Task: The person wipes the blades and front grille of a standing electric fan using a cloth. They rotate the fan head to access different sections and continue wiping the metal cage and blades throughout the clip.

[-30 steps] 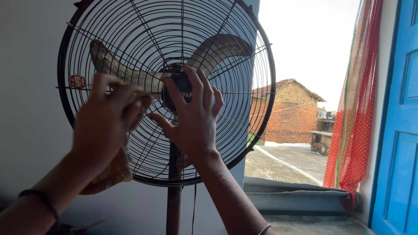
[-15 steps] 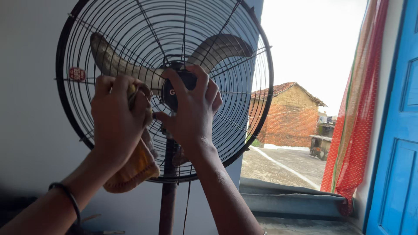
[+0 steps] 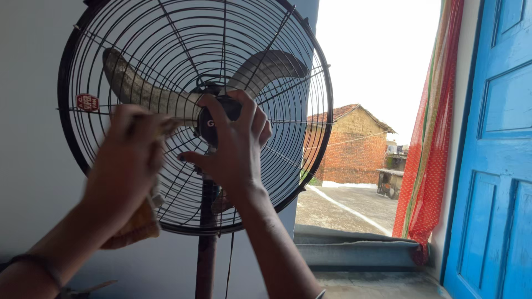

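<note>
A black pedestal fan with a round wire guard [image 3: 299, 66] and dusty grey blades [image 3: 138, 91] stands in front of me against a pale wall. My right hand [image 3: 233, 149] lies flat on the guard's centre hub, fingers spread over the wires. My left hand [image 3: 124, 163] is blurred with motion against the guard's left half, closed on a yellowish cloth [image 3: 136, 227] that hangs below the fist.
The fan's rusty pole [image 3: 205, 266] drops below the guard with a cord beside it. Right of the fan is an open doorway with a low step [image 3: 360, 254], a red curtain [image 3: 429, 149] and a blue door [image 3: 493, 166]. A brick house stands outside.
My left hand with the cloth moved right toward the hub, then back left and down across the guard. The right hand stayed on the hub. The view shifted slightly right.
</note>
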